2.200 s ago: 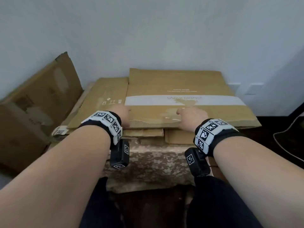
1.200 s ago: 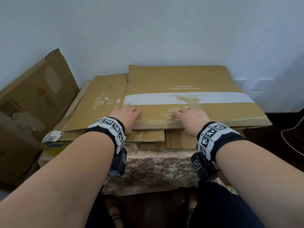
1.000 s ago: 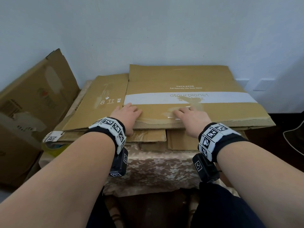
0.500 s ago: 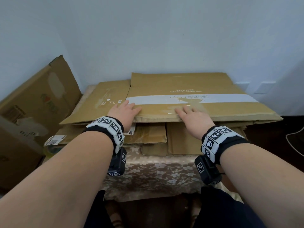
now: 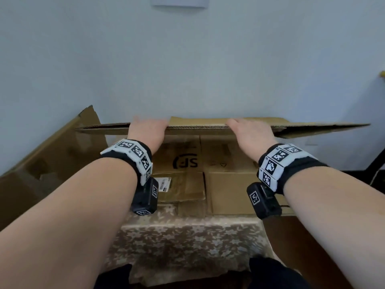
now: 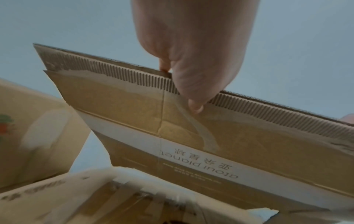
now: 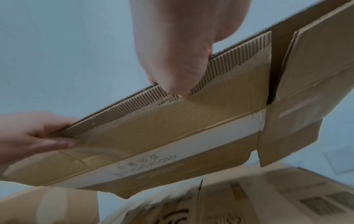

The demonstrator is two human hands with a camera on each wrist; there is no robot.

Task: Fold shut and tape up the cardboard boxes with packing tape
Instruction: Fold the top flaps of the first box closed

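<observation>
A flattened brown cardboard box (image 5: 198,127) with a white printed band (image 6: 191,153) is lifted off the stack, and I see it edge-on in the head view. My left hand (image 5: 149,130) pinches its near corrugated edge (image 6: 134,77), thumb (image 6: 195,103) underneath and fingers on top. My right hand (image 5: 249,132) pinches the same edge further right, its thumb (image 7: 176,87) pressed on the underside (image 7: 191,121). The left hand (image 7: 36,136) also shows in the right wrist view. More flattened boxes, one marked SF (image 5: 185,162), lie on the table below.
A flower-patterned cloth (image 5: 183,238) covers the table under the stack. A large opened cardboard box (image 5: 52,155) leans at the left. A plain pale wall (image 5: 187,59) stands close behind. A dark cable (image 5: 375,174) shows at the far right.
Both hands took hold of the top flattened box's near edge and raised it off the stack until it is level with my view. The SF-marked cardboard beneath is now uncovered.
</observation>
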